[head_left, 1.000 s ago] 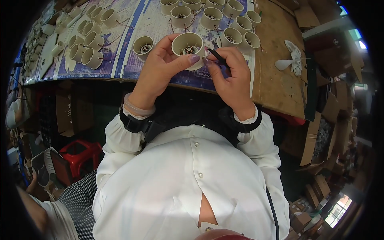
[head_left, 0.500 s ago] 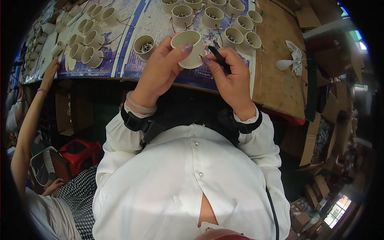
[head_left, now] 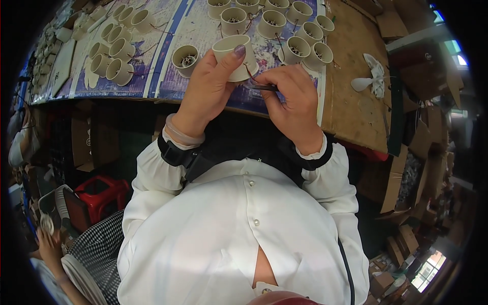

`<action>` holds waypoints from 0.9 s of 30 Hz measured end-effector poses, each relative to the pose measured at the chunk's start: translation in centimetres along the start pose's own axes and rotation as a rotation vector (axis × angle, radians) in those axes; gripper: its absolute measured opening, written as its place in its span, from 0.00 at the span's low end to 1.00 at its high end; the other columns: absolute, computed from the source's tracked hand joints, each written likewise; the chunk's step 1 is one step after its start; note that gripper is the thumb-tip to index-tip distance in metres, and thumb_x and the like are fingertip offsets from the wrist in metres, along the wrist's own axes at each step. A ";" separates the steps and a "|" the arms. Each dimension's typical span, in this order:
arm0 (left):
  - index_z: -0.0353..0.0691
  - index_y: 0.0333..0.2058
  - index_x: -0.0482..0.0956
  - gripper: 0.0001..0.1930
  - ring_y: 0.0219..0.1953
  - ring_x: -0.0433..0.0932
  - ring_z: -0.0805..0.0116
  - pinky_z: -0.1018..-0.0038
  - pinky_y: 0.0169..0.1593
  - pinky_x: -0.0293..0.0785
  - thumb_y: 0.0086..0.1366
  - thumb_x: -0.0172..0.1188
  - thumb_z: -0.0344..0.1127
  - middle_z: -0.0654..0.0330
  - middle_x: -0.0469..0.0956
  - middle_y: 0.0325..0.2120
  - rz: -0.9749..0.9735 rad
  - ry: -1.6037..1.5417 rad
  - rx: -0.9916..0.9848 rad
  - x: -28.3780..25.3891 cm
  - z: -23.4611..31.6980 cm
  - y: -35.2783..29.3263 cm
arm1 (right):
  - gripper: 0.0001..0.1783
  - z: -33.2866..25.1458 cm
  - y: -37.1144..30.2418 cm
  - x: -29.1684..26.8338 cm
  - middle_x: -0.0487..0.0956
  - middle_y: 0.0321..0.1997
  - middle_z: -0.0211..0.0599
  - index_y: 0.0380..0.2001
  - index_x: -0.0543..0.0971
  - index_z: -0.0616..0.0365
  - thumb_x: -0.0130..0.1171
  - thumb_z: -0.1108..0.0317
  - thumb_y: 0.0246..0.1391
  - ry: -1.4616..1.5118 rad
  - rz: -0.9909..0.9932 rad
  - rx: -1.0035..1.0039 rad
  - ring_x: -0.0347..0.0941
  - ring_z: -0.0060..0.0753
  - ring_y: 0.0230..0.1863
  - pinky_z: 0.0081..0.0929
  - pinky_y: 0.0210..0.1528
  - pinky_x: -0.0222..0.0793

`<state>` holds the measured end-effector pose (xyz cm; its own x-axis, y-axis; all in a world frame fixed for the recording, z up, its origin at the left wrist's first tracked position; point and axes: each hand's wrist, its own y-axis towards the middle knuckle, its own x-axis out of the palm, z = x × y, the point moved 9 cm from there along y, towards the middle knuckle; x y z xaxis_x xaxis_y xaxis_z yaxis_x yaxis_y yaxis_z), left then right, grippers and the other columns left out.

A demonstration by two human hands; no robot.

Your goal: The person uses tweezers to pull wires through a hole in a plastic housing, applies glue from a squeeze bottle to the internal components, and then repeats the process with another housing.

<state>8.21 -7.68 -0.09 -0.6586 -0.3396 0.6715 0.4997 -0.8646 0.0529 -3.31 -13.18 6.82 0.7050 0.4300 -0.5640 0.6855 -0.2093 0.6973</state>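
My left hand [head_left: 206, 94] grips a cream cup-shaped housing [head_left: 227, 48], tilted above the table's near edge, its thumb over the rim. From the housing's lower right side a thin red wire [head_left: 248, 72] runs to my right fingertips. My right hand [head_left: 296, 99] is closed on a slim black tool [head_left: 265, 87], lying nearly level; its tip is too small to make out. One similar housing [head_left: 186, 60], with metal parts inside, stands just left of my left hand. Several more filled housings [head_left: 271, 24] with thin wires are grouped beyond my hands.
More cream housings [head_left: 120, 71] lie on their sides at the left. A white bulb-shaped piece [head_left: 361, 83] and crumpled white material [head_left: 376, 71] rest on the brown board at right. A co-worker's hand [head_left: 49, 250] is at lower left, near a red stool [head_left: 101, 195]. Cardboard boxes [head_left: 395, 175] stand right.
The black tool has swung from upright to nearly level in my right hand. The housing has shifted slightly left and up. The co-worker's arm has drawn back from the table.
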 end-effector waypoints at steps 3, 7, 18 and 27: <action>0.35 0.51 0.68 0.20 0.44 0.75 0.74 0.77 0.47 0.72 0.63 0.61 0.32 0.60 0.74 0.44 0.057 -0.012 -0.078 -0.3 -0.6 -0.1 | 0.14 0.1 -0.2 -0.3 0.77 0.30 0.35 0.30 0.78 0.59 0.62 0.85 0.36 0.048 0.056 0.018 0.71 0.38 0.30 0.30 0.32 0.66; 0.36 0.51 0.68 0.23 0.43 0.75 0.75 0.77 0.47 0.73 0.58 0.64 0.30 0.61 0.75 0.43 0.064 0.275 0.052 -0.9 0.2 0.1 | 0.11 0.1 -0.5 0.0 0.77 0.33 0.38 0.31 0.78 0.60 0.62 0.82 0.41 0.062 -0.016 0.016 0.71 0.36 0.33 0.29 0.33 0.66; 0.37 0.49 0.68 0.29 0.42 0.77 0.72 0.76 0.47 0.73 0.47 0.70 0.28 0.62 0.76 0.41 0.098 1.001 0.474 0.9 4.0 -1.6 | 0.08 4.7 -1.7 -0.9 0.75 0.45 0.34 0.40 0.77 0.62 0.49 0.72 0.63 0.654 0.068 0.459 0.69 0.25 0.43 0.21 0.49 0.62; 0.39 0.48 0.69 0.30 0.44 0.76 0.71 0.77 0.48 0.72 0.44 0.70 0.26 0.61 0.75 0.41 0.075 1.021 0.510 0.8 3.9 -2.1 | 0.08 6.2 -4.1 -1.0 0.77 0.44 0.34 0.41 0.78 0.62 0.55 0.74 0.60 0.145 -0.119 0.534 0.73 0.22 0.42 0.19 0.47 0.66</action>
<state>8.83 -4.69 3.20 -0.6510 -0.7277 -0.2159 0.5734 -0.6579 0.4883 -5.69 -18.17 1.78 0.6107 0.5862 -0.5324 0.7823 -0.5510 0.2906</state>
